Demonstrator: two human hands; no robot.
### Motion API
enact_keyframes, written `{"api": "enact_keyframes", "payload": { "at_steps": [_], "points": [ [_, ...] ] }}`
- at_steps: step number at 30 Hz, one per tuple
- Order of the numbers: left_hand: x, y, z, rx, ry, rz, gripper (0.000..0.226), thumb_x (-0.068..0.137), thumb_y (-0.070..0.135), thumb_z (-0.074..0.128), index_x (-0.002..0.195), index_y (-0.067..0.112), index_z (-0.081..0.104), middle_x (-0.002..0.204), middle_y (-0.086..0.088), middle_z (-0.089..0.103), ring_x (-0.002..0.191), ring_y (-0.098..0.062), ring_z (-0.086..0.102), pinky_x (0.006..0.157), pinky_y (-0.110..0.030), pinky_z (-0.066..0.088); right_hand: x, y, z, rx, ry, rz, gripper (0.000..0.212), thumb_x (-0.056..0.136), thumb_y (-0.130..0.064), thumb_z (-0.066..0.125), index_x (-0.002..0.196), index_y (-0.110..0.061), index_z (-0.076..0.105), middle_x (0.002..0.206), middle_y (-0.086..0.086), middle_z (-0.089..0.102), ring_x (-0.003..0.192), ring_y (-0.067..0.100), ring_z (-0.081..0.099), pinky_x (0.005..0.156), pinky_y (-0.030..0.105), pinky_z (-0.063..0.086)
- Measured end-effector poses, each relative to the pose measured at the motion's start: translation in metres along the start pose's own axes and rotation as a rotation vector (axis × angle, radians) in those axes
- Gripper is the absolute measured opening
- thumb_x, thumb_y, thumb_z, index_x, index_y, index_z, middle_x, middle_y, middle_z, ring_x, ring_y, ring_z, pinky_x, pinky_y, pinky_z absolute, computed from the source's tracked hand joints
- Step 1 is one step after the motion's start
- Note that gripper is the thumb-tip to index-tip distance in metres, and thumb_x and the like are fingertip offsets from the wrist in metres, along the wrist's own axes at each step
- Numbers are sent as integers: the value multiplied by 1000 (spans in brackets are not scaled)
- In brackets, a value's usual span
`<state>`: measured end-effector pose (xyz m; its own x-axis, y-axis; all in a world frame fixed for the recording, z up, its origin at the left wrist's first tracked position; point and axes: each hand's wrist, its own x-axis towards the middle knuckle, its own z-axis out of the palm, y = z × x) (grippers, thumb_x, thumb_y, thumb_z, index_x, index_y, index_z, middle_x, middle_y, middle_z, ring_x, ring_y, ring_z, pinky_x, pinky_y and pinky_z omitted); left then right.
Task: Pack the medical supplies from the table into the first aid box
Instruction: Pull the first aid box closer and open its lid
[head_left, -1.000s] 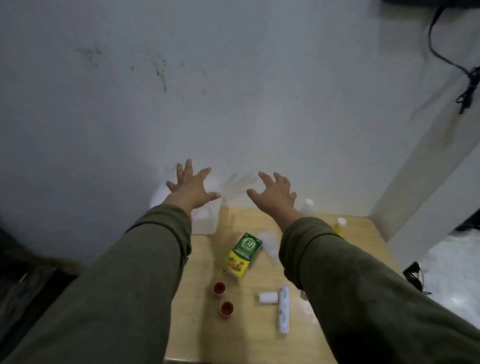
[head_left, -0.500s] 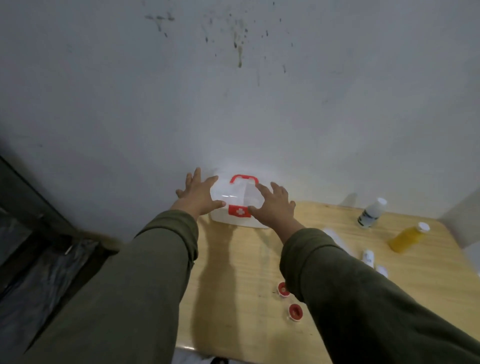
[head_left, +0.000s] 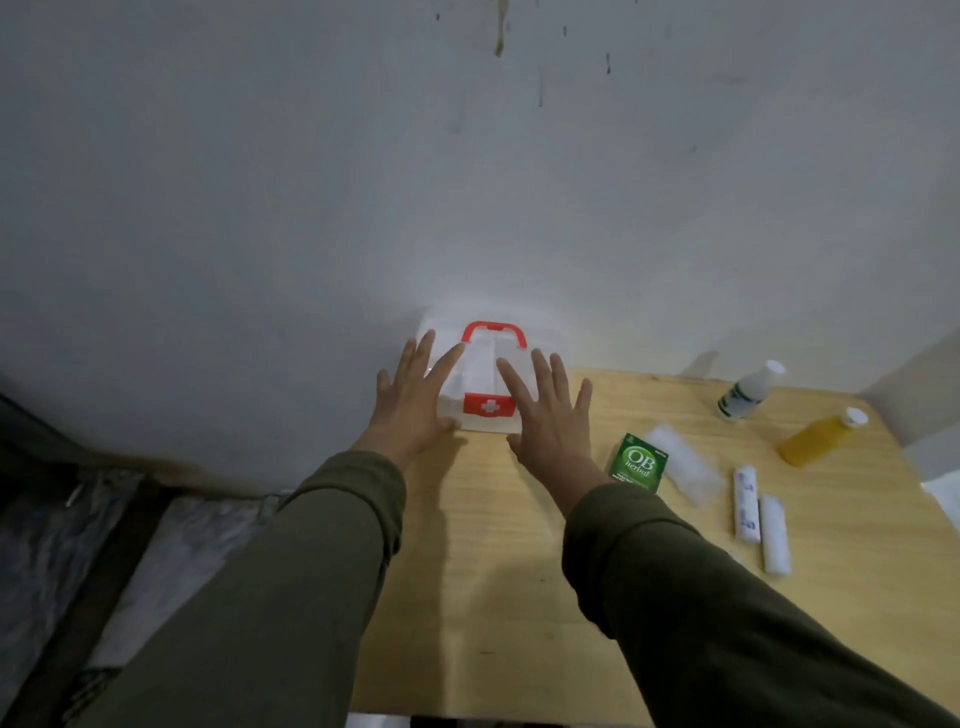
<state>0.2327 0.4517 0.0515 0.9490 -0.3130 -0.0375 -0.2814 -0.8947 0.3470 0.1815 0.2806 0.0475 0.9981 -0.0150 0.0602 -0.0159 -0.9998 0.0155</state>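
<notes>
A white first aid box with a red handle and a red clasp bearing a white cross stands shut at the table's far left, against the wall. My left hand lies flat against its left side, fingers spread. My right hand is spread in front of its right side. Neither hand holds anything. To the right lie a green OB herbal carton, a white gauze pack, two white bandage rolls, a white bottle and a yellow bottle.
The wooden table ends at a grey wall behind and drops off on the left to a dark floor with plastic sheeting. A white sheet pokes in at the right edge. My green sleeves cover the near table.
The view has swung left and down, bringing the box to the centre. Both hands have come down from mid-air onto the box's sides, fingers still spread.
</notes>
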Motion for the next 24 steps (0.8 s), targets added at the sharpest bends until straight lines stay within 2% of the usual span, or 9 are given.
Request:
{"api": "enact_keyframes", "payload": {
  "at_steps": [5, 11, 16, 19, 22, 24],
  "points": [
    [-2, -3, 10, -95, 65, -45, 93, 83, 47, 63, 149, 37, -1, 160, 4, -13, 148, -26, 2, 118, -52, 15, 9, -12, 7, -92, 59, -23, 98, 84, -43, 63, 144, -38, -14, 161, 9, -3, 147, 35, -5, 108, 62, -9],
    [0, -4, 9, -76, 54, -49, 89, 84, 48, 61, 148, 38, 0, 160, 5, -11, 148, -26, 7, 118, -50, 19, 18, -21, 17, -133, 90, 18, 108, 74, -41, 74, 147, -34, -5, 158, 13, 19, 145, 38, 16, 107, 65, 4],
    [1, -9, 8, -92, 62, -37, 91, 83, 46, 63, 148, 40, 0, 160, 6, -8, 147, -25, 10, 117, -50, 19, 23, -15, 11, -149, 107, -47, 94, 83, -29, 66, 146, -34, -3, 158, 14, 18, 145, 38, 14, 105, 66, -3],
    [2, -8, 9, -154, 94, -41, 103, 78, 45, 69, 147, 39, -8, 160, 5, -4, 146, -26, 15, 116, -51, 24, 23, -11, 3, -117, 119, -64, 90, 81, -36, 66, 146, -33, 4, 157, 12, 23, 145, 36, 19, 105, 66, -1],
    [2, -5, 6, -338, 141, -100, 122, 68, 40, 80, 145, 35, -15, 158, 3, 9, 141, -28, 26, 109, -53, 35, 23, -2, -6, -109, 143, -121, 87, 79, -48, 65, 146, -32, 12, 153, 9, 34, 142, 32, 30, 106, 68, 13],
    [2, -2, 3, -473, 149, -146, 129, 66, 34, 84, 144, 36, -20, 157, 2, 12, 141, -29, 28, 109, -53, 34, 25, 6, -14, -99, 176, -162, 83, 79, -55, 63, 145, -33, 16, 150, 8, 39, 138, 31, 37, 104, 69, 19]
  ]
}}
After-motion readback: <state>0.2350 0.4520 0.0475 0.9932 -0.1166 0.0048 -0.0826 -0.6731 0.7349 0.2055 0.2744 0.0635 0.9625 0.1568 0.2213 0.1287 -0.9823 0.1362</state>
